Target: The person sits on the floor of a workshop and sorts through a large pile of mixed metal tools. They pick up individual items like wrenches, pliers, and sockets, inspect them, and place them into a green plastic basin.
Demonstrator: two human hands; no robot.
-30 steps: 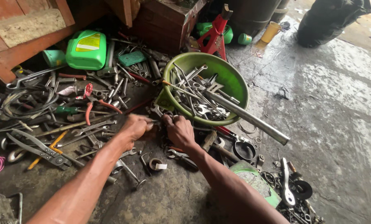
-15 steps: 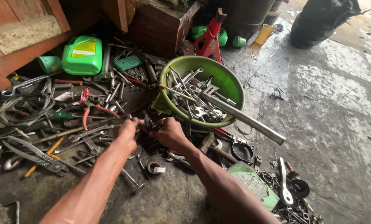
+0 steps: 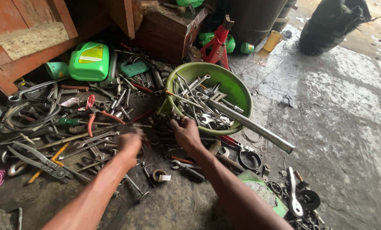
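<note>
Your right hand (image 3: 186, 134) pinches small dark parts, too blurred to name, just beside one green basin (image 3: 237, 91) of wrenches. Your left hand (image 3: 130, 144) is blurred; its grip cannot be told.

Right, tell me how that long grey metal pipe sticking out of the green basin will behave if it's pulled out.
The long grey metal pipe looks rigid and probably heavy for its width. Being round, it would likely roll once laid on the concrete floor. Its lower end lies among the wrenches in the green plastic basin, so pulling it may drag some along or tip the basin.
</note>
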